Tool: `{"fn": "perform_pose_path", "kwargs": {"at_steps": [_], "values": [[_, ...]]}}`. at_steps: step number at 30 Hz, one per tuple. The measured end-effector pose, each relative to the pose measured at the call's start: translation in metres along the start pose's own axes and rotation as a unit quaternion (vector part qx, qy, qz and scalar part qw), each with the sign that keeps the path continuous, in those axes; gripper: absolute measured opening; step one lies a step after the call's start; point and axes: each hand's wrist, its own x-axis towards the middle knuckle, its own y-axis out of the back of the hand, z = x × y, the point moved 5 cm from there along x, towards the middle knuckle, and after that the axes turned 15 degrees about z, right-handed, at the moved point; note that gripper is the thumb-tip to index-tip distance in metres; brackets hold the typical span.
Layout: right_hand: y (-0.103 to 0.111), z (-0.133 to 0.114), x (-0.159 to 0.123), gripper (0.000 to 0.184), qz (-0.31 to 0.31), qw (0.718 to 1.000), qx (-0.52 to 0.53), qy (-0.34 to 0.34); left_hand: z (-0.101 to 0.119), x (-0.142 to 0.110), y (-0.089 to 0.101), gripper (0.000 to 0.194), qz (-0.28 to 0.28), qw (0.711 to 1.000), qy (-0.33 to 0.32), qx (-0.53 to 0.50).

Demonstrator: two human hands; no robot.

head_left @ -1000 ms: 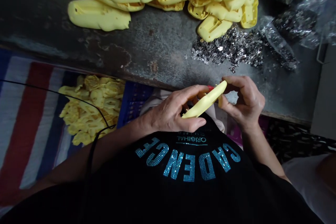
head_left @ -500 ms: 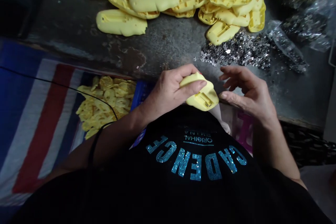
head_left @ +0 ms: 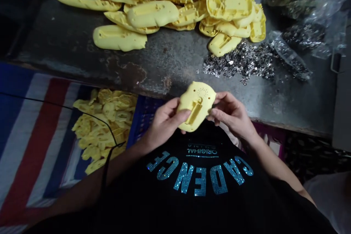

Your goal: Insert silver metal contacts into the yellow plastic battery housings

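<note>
My left hand (head_left: 167,120) grips a yellow plastic housing half (head_left: 197,97) by its left side, with the thumb across its face. The piece is tilted up in front of my chest; a long battery slot, a ring of tiny holes and a few screw holes face me. At its right edge is my right hand (head_left: 233,115), thumb and fingers closed on the rim. Whether a small part is also between those fingers, I cannot make out. Beyond my hands, a heap of small shiny metal contacts (head_left: 238,64) lies on the dark metal table (head_left: 170,56).
Many more yellow housings (head_left: 152,14) are piled along the back of the table. Clear plastic bags (head_left: 290,55) of metal parts lie at right. Below left, a blue crate (head_left: 141,117) stands by a heap of yellow pieces (head_left: 109,117); a black cable (head_left: 90,115) crosses there.
The housing has been turned and lowered toward me, so its slotted face shows more fully. My right hand has moved left from apart to its edge, its fingers closing.
</note>
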Motion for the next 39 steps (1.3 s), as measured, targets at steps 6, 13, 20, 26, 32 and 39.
{"fn": "perform_pose_path", "kwargs": {"at_steps": [6, 13, 20, 26, 32, 39], "values": [[0.047, -0.043, 0.045, 0.008, 0.129, 0.852, -0.400, 0.312, 0.027, 0.003, 0.021, 0.027, 0.099, 0.994, -0.039, -0.023], [0.035, -0.019, 0.089, 0.012, 0.076, 0.777, -0.527, 0.335, 0.036, 0.009, 0.012, 0.033, 0.063, 0.996, 0.022, -0.062], [0.023, -0.048, 0.058, 0.009, 0.065, 0.862, -0.379, 0.330, 0.040, 0.010, -0.003, 0.039, 0.001, 0.995, 0.081, -0.051], [0.020, -0.079, 0.022, 0.006, 0.013, 0.938, -0.252, 0.238, 0.049, 0.003, -0.023, 0.031, -0.037, 0.996, 0.078, -0.040], [0.012, -0.089, 0.016, 0.014, -0.036, 0.958, -0.205, 0.198, 0.051, -0.009, -0.036, 0.025, -0.070, 0.997, 0.030, -0.028], [0.012, -0.085, 0.010, 0.014, -0.070, 0.971, -0.187, 0.132, 0.049, -0.017, -0.040, 0.021, -0.068, 0.996, 0.048, -0.044]]}}
